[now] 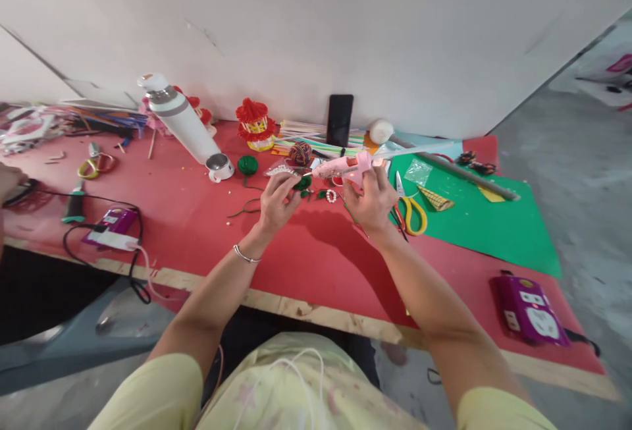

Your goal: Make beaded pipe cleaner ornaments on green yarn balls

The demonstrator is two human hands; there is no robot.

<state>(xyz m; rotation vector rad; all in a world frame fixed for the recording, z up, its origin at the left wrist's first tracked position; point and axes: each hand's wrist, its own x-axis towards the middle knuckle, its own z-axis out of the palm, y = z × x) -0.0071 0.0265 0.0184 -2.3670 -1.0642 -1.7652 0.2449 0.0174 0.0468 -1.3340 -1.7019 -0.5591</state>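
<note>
My right hand (372,203) is wrapped round the handle of a pink glue gun (340,166), whose nozzle points left. A clear glue stick (419,149) juts from its back. My left hand (279,201) is closed in a pinch close to the nozzle tip. A dark green piece (303,183) shows by its fingertips, but whether they grip it or something smaller I cannot make out. Between the hands, a ring of white beads (331,196) lies on the red table (316,252). Left of my left hand sits a green yarn ball (247,165) with a loose strand.
A white flask (182,124) stands behind its cup (220,167). Yellow-handled scissors (412,213) lie right of my right hand, on a green sheet (494,219). Purple power boxes (530,308) sit at both sides, with trailing cables at left. Another person's hand (10,183) shows far left.
</note>
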